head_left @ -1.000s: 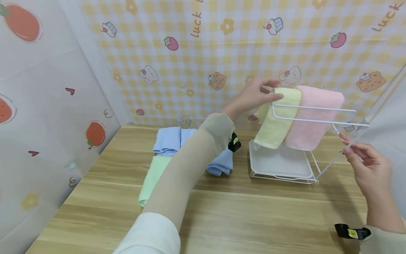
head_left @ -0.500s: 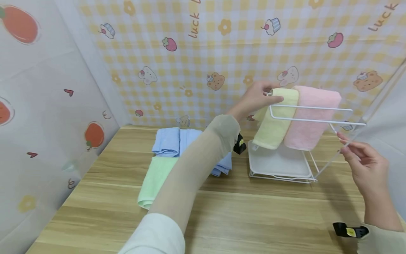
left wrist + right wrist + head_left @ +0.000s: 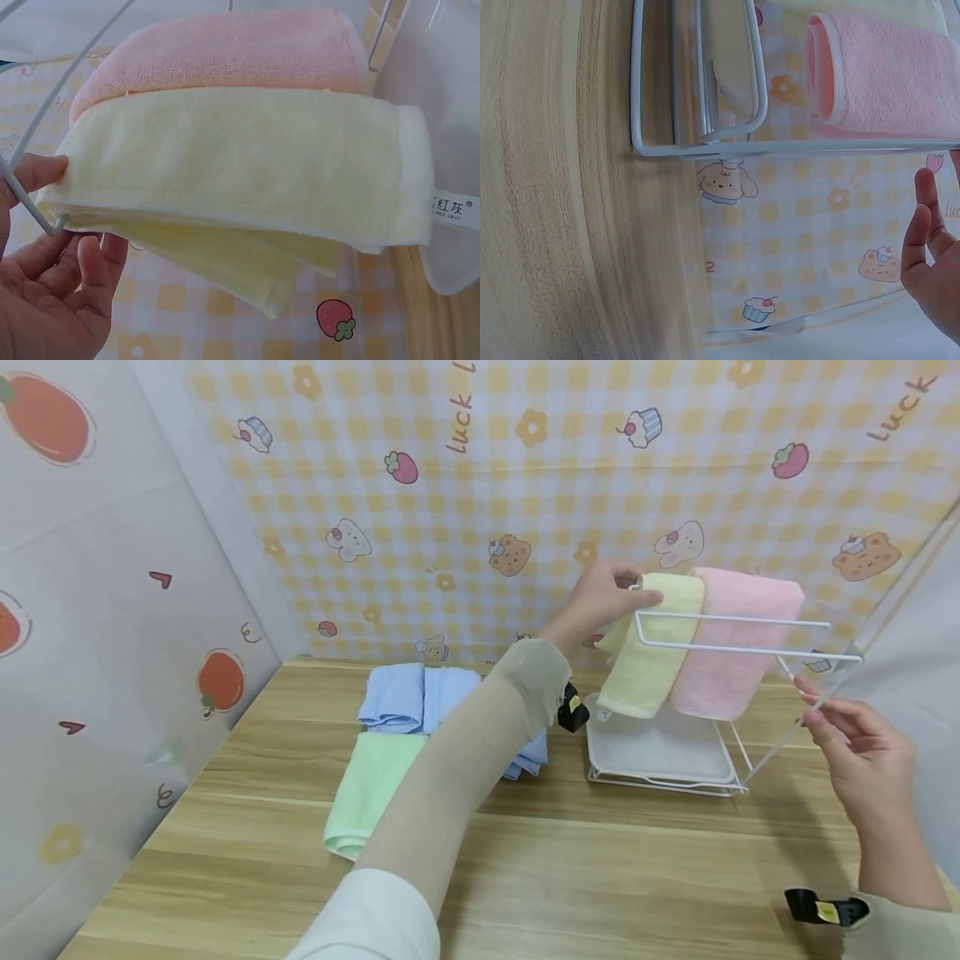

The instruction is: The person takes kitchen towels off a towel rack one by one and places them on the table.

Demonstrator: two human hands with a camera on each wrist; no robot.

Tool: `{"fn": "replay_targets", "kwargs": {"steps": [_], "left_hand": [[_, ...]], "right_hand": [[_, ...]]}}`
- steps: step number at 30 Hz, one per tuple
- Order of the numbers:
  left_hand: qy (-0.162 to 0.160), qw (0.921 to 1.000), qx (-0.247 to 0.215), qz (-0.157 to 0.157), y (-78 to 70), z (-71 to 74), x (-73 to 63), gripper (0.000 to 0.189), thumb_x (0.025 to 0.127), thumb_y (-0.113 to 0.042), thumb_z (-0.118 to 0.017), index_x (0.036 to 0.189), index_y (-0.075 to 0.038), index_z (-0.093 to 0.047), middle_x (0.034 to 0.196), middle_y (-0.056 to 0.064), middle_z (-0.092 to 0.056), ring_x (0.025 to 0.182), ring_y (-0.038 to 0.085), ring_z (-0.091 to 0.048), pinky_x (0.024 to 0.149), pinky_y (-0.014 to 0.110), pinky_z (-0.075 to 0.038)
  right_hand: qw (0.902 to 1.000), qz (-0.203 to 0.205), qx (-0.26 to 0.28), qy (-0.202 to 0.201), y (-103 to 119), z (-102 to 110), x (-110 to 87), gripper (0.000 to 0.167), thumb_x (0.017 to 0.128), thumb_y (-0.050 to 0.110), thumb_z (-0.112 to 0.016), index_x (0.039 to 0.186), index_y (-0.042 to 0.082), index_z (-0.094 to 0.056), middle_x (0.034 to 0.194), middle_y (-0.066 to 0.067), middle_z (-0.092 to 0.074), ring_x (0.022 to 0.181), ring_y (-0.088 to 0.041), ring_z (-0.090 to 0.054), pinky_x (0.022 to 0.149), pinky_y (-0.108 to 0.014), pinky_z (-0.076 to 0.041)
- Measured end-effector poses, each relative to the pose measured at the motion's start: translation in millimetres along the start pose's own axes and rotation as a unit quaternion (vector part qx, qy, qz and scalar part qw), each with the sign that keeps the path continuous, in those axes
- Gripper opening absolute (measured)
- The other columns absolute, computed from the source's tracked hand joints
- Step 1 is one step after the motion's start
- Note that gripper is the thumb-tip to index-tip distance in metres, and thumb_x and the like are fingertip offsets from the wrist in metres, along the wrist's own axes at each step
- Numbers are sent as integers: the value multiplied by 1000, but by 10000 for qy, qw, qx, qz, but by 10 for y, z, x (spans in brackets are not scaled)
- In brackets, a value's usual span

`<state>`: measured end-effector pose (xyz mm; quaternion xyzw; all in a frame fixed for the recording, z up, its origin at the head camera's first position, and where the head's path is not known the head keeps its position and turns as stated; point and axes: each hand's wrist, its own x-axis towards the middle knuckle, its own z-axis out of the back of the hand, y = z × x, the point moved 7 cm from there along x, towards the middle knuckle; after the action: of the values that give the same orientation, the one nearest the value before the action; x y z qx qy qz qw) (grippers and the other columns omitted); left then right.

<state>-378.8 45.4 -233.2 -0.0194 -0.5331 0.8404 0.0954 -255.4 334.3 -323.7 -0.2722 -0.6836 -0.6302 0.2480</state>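
Note:
A yellow towel and a pink towel hang side by side, folded over the upper rail of a white wire rack. My left hand pinches the yellow towel's upper left edge at the end of the rail. In the left wrist view, the thumb of that hand lies against the yellow towel, fingers beneath the rail tip. On the other side, my right hand holds the rack's slanted side bar between thumb and fingers; the right wrist view shows the pink towel close by.
A white tray sits in the rack's base, under the towels. To the left on the wooden table lie folded blue towels and a green towel, partly hidden by my left sleeve. A patterned cloth wall stands behind.
My left fingers, raised and spread at the rail end one second ago, have come down and closed in on the yellow towel's edge. The right hand keeps its hold on the bar.

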Motion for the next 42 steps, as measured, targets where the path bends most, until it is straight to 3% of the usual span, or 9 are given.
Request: {"fn": "replay_targets", "kwargs": {"steps": [10, 13, 20, 26, 30, 42], "left_hand": [[-468, 9988, -148, 50, 22, 27, -18, 31, 84, -24, -81, 113, -14, -75, 116, -4, -73, 105, 6, -64, 85, 16, -51], [-539, 9982, -245, -79, 12, 31, -26, 29, 86, -24, -80, 112, -14, -76, 114, -3, -74, 100, 6, -65, 80, 15, -51], [-591, 9978, -243, -154, -7, 14, -25, 24, 85, -24, -80, 108, -16, -78, 111, -5, -75, 89, 3, -66, 72, 14, -51], [-754, 9967, 112, -262, -46, 36, -49, 19, 86, -25, -79, 104, -19, -80, 101, -8, -76, 84, 1, -65, 69, 12, -49], [-843, 9956, 267, -307, -67, 58, -68, 17, 87, -26, -78, 103, -20, -80, 98, -8, -76, 80, 1, -65, 65, 12, -49], [-1103, 9908, 169, -770, -117, 80, -110, 19, 89, -25, -77, 105, -17, -79, 99, -5, -77, 78, 0, -65, 65, 9, -50]], "right_hand": [[9962, 122, -863, -48, 39, -14, -9, 13, 91, -19, -54, 101, -27, -57, 120, -3, -72, 107, -5, -69, 85, -9, -53], [9969, 139, -777, -21, 33, -8, -3, 13, 91, -20, -53, 101, -26, -58, 120, -3, -73, 107, -5, -69, 85, -10, -53], [9989, 264, 365, 111, 27, -3, -6, 16, 89, -25, -51, 103, -24, -59, 120, -11, -72, 111, -12, -69, 84, -13, -54], [9999, 135, 7, -9, 16, -2, -10, 15, 90, -22, -52, 104, -25, -58, 118, -8, -73, 107, -10, -70, 85, -12, -54], [9998, 164, 128, 48, 9, -11, -12, 17, 90, -23, -51, 105, -25, -58, 120, -9, -72, 110, -11, -70, 85, -12, -54], [9989, 293, 350, 116, 25, -22, 5, 17, 88, -26, -50, 103, -26, -58, 118, -11, -73, 108, -12, -70, 82, -13, -55]]}}
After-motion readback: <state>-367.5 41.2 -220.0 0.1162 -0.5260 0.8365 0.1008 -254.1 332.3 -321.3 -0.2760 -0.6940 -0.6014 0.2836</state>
